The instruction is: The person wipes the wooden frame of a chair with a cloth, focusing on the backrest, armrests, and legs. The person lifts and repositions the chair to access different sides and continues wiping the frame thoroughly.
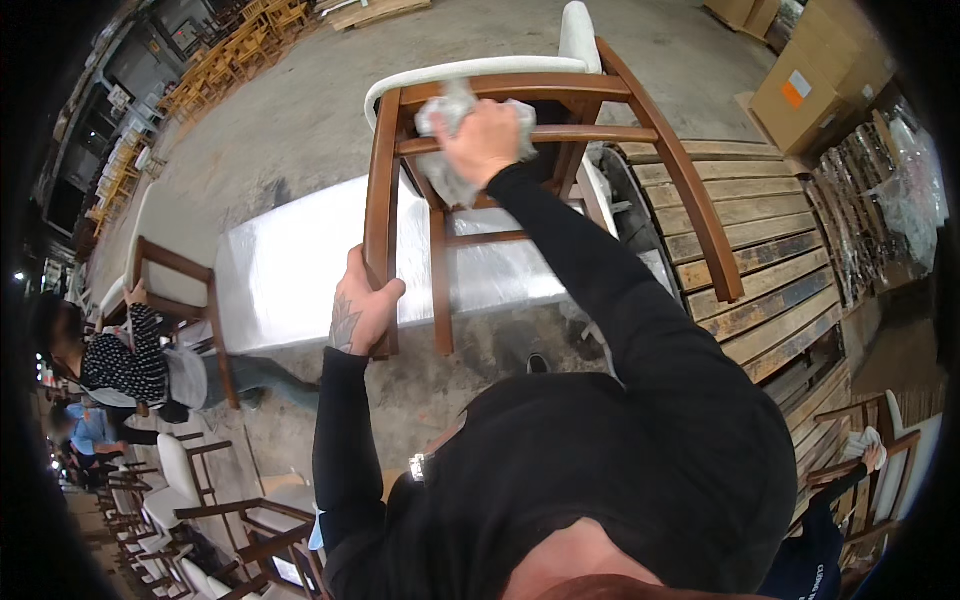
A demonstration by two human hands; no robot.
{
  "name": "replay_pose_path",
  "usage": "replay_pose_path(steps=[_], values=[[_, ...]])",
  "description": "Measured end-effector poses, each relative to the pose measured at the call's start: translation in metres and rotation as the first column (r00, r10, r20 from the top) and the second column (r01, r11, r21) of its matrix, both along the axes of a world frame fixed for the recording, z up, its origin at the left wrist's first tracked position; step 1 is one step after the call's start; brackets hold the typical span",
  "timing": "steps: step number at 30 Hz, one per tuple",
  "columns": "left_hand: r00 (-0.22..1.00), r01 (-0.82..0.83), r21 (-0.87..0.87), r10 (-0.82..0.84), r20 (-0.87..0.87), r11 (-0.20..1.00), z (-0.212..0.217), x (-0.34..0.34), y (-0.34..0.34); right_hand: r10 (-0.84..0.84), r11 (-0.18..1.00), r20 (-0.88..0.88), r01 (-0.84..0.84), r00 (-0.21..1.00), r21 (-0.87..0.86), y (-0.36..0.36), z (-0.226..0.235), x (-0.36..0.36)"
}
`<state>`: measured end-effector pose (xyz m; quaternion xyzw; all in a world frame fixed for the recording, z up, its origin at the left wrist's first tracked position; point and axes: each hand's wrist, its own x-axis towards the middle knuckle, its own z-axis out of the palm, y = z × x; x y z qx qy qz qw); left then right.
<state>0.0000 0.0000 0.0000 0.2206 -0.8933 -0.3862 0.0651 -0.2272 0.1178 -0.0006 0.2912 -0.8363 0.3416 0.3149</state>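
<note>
While my left hand (362, 312) wraps tight around one brown leg of the wooden chair (545, 190), my right hand (483, 140) is closed on a crumpled grey cloth (445, 150). I press the cloth against a thin bar high up on the chair frame. The chair is lying tipped over on a long white padded table (290, 265), with its legs sticking out toward me. Its white seat cushion (470, 70) is on the far side, away from me. Both my arms are in black sleeves.

Just to the right of the chair lies a wooden pallet (760, 270) made of long planks. Brown cardboard boxes (815, 85) stand past it on the grey floor. On my left, another person in a spotted top (125, 365) holds a chair with a white seat (165, 275). More chairs (215, 500) with white seats stand in a row near my left side. Far away, in the top left, many more wooden chairs (230, 55) are stacked.
</note>
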Motion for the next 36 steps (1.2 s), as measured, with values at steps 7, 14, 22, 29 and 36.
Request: replay_pose_path(steps=[7,14,22,29,36], values=[[0.989,-0.140,-0.024,0.141,0.037,0.990,0.014,0.002,-0.005,0.810,0.561,0.543,-0.022,0.219,-0.828,-0.024,-0.047,0.066],[0.863,-0.415,-0.116,0.350,-0.365,0.902,0.013,0.002,-0.007,0.686,0.587,0.008,-0.547,0.728,-0.596,-0.066,0.016,-0.055],[0.782,-0.372,-0.442,0.019,-0.624,0.816,0.036,0.021,-0.013,0.480,0.824,0.387,-0.555,0.788,0.109,-0.186,-0.036,0.005],[0.549,-0.259,-0.668,-0.462,-0.696,0.698,0.048,0.020,-0.016,0.653,0.599,-0.425,-0.771,0.627,-0.217,-0.071,-0.026,0.136],[0.589,-0.133,-0.522,-0.356,-0.725,0.842,0.036,0.012,-0.005,0.893,0.105,0.158,0.147,0.422,-0.984,-0.085,-0.036,0.144]])
